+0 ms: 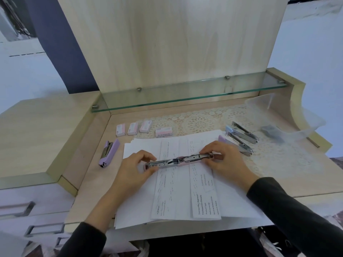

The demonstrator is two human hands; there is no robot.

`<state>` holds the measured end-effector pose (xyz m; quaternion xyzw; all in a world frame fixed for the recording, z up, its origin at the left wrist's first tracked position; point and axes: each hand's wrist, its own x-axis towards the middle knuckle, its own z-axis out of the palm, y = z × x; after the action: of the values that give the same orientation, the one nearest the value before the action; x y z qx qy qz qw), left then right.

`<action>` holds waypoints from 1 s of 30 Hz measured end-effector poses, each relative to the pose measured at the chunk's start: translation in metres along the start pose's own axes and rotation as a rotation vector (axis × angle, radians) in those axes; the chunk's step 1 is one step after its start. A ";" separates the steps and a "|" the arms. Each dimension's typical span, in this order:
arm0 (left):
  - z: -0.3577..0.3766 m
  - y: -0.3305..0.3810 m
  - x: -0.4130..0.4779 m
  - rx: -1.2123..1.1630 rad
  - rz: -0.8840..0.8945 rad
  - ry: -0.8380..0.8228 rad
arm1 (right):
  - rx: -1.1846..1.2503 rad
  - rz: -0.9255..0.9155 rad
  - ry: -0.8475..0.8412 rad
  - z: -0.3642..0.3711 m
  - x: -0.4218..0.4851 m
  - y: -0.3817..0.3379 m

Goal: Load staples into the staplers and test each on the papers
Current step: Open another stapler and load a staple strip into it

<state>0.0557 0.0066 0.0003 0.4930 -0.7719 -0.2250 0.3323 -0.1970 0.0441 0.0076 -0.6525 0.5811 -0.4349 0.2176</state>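
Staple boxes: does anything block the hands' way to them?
Nothing visible does. The four staple boxes lie at the far edge of the papers, with only those flat sheets between. The left hand and right hand both hold the opened stapler.

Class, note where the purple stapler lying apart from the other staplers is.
In the head view the purple stapler lies on the desk at left, just left of the papers, nearer the person than the staple boxes.

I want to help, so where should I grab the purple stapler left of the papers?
Take the purple stapler across the middle of its long body, coming from above. It lies slanted on the desk with both long sides free; its metal staple track looks exposed, so hold the plastic.
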 end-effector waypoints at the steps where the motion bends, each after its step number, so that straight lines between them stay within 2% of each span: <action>1: 0.000 0.001 0.003 0.049 0.029 -0.013 | -0.028 -0.008 0.005 -0.001 0.001 0.000; 5: 0.008 0.015 0.012 0.122 0.172 -0.064 | -0.133 -0.059 0.023 -0.001 0.003 0.006; 11: 0.030 0.034 0.029 0.192 0.367 -0.240 | -0.104 -0.063 0.009 -0.001 0.006 0.008; 15: 0.036 0.043 0.037 0.299 0.456 -0.298 | -0.098 -0.045 0.024 -0.001 0.007 0.008; 21: 0.033 0.051 0.045 0.446 0.523 -0.404 | -0.058 -0.041 0.033 0.000 0.006 0.006; 26: 0.031 0.052 0.047 0.457 0.490 -0.442 | -0.046 -0.021 0.038 0.001 0.006 0.006; 30: 0.027 0.058 0.055 0.491 0.426 -0.545 | -0.056 -0.006 0.038 0.001 0.005 0.007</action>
<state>-0.0155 -0.0195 0.0375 0.3093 -0.9470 -0.0826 0.0278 -0.2007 0.0374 0.0035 -0.6517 0.5952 -0.4314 0.1869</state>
